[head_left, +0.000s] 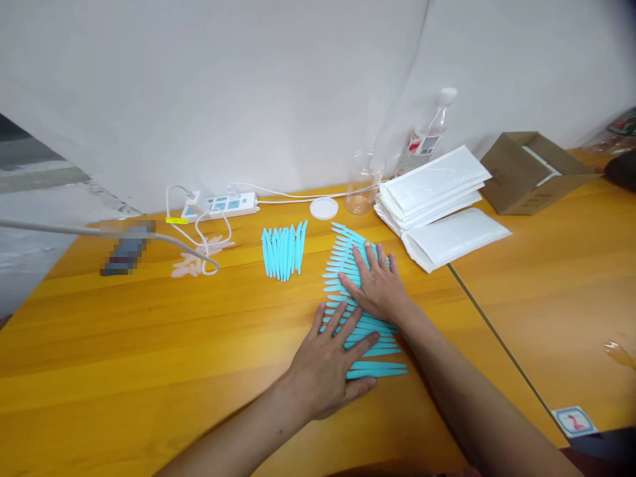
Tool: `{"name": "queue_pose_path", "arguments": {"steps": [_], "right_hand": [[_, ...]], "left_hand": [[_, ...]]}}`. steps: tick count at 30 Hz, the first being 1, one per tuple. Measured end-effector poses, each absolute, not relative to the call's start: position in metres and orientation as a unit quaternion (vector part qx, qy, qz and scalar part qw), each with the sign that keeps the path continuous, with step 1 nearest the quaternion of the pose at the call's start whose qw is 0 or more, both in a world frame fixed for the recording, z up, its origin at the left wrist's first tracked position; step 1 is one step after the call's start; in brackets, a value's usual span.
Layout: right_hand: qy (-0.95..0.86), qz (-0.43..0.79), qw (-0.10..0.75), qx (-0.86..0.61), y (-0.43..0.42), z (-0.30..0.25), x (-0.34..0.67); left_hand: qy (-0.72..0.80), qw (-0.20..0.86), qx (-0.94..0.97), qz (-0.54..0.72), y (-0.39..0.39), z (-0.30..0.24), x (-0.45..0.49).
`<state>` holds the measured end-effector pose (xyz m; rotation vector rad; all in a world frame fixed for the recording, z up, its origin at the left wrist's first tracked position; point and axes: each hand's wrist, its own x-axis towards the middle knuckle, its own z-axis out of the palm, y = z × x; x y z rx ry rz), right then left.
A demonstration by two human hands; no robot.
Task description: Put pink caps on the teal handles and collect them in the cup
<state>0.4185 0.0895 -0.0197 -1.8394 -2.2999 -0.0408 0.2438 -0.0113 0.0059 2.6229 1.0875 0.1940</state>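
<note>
In the head view, two bare hands lie palm down just right of the centre of the frame, over a long row of light-blue sticks (376,324). The right hand (380,288) covers the upper part of the row, its fingers spread apart and laid flat across the sticks. The left hand (320,363) is below it and further left, fingers also spread, over the lower sticks — its thumb rests near the bottom pair, which sits slightly apart from the others. Most of these sticks lie roughly crosswise, one below another, the topmost ones slanting.

Near the middle of the frame, left of the row, a smaller group of blue sticks (283,253) stands side by side, pointing up and down the picture. Further left, a pile of pale translucent sticks (186,265) lies under a grey cable (54,228), with a dark pixelated object (126,252) beyond it.

Along the wall (278,86), from left to right, come a white power strip (243,203), a round white lid (324,209), a clear jar (362,199) and a bottle (427,142). White padded envelopes (442,189) and an open cardboard box (517,185) fill the upper right. A card (575,422) with a red mark lies at lower right on the wooden table (124,371).
</note>
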Motion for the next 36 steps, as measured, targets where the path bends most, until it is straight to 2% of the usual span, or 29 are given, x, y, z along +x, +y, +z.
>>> {"name": "queue_pose_path", "arguments": {"steps": [12,16,19,21,24,28,36], "right_hand": [[-0.756,0.014,0.090,-0.648,0.103,-0.012,0.422],[-0.742,0.010,0.164,-0.650,0.102,0.001,0.433],[-0.724,0.014,0.261,-0.638,0.099,0.016,0.437],[-0.723,0.036,0.293,-0.624,0.097,0.025,0.429],[-0.752,0.101,0.242,-0.605,0.098,0.034,0.397],[-0.759,0.155,0.141,-0.616,0.115,0.034,0.340],[-0.726,0.175,0.120,-0.654,0.160,0.017,0.297]], "left_hand": [[0.359,0.162,0.917,0.063,0.013,0.012,0.243],[0.399,0.174,0.894,0.105,0.017,0.035,0.212],[0.537,0.152,0.806,0.196,0.024,0.040,0.159],[0.615,0.118,0.737,0.253,0.032,0.035,0.119],[0.699,0.055,0.666,0.254,0.047,0.021,0.075],[0.747,0.009,0.640,0.178,0.068,0.010,0.057],[0.758,-0.033,0.633,0.155,0.100,0.009,0.031]]}}
